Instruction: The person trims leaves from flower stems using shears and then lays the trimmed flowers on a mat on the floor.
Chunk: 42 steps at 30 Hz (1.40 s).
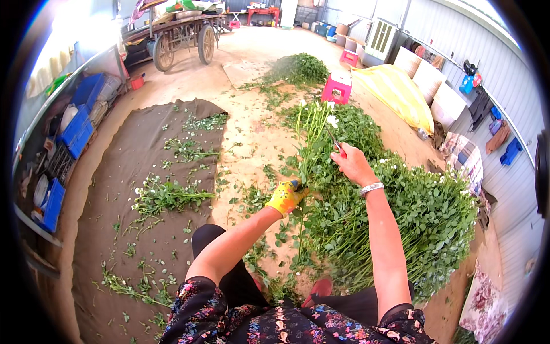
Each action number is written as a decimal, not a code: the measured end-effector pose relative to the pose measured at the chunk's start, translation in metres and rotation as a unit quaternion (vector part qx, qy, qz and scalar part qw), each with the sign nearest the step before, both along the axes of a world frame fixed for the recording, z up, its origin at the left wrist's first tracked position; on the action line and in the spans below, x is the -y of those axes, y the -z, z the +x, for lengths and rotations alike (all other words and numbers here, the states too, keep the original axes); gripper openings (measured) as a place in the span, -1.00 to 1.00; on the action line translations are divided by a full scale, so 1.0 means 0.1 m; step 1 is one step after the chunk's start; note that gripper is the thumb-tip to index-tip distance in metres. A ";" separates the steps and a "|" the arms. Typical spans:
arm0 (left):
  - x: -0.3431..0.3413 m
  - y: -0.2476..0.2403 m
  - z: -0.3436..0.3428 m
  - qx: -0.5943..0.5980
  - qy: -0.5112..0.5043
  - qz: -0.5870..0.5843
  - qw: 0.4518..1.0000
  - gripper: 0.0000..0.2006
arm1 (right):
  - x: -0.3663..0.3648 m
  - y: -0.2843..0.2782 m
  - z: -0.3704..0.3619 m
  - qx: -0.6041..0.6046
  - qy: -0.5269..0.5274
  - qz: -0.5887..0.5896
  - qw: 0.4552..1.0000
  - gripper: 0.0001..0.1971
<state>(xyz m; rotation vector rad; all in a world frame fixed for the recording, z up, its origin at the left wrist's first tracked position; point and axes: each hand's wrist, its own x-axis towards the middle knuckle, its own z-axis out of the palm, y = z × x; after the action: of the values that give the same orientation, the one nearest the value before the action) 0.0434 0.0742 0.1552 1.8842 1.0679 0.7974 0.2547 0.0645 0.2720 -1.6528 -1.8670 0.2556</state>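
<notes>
My left hand (286, 198), in a yellow glove with orange patches, is closed around the lower stems of a bunch of white-flowered stems (312, 132). The bunch stands upright, its pale blossoms at the top. Bare and wearing a bracelet, my right hand (354, 165) grips scissors (334, 139) with a bit of red handle showing. Their blades point up toward the flower heads; whether they touch a stem I cannot tell. Under and beside my right forearm spreads a big heap of leafy cut stems (401, 212), with small white blossoms along its right side.
On the left a dark cloth (114, 189) bears a trimmed bunch (172, 196) and scattered leaves. Ahead are a pink stool (337, 89), a leaf pile (301, 69) and a yellow striped sheet (395, 89). Blue crates (74, 132) line the left wall; a wooden cart (186, 37) stands behind.
</notes>
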 end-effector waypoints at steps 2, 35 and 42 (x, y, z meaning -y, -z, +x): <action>0.00 0.02 0.00 -0.007 -0.008 0.036 0.999 -0.60 | -0.02 -0.02 -0.01 -0.030 0.000 -0.017 0.999 -0.69; -0.04 0.05 0.06 -0.010 0.009 0.029 0.999 -0.73 | -0.11 -0.17 -0.01 0.018 -0.002 -0.103 0.995 -0.68; -0.05 0.08 0.07 0.011 0.013 0.031 0.999 -0.72 | -0.06 -0.37 -0.03 0.107 -0.022 -0.103 0.989 -0.68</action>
<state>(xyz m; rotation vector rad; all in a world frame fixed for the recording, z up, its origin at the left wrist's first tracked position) 0.0500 0.0796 0.1472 1.9327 1.0140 0.8426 0.2517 0.0701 0.3087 -1.8409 -2.0964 0.3100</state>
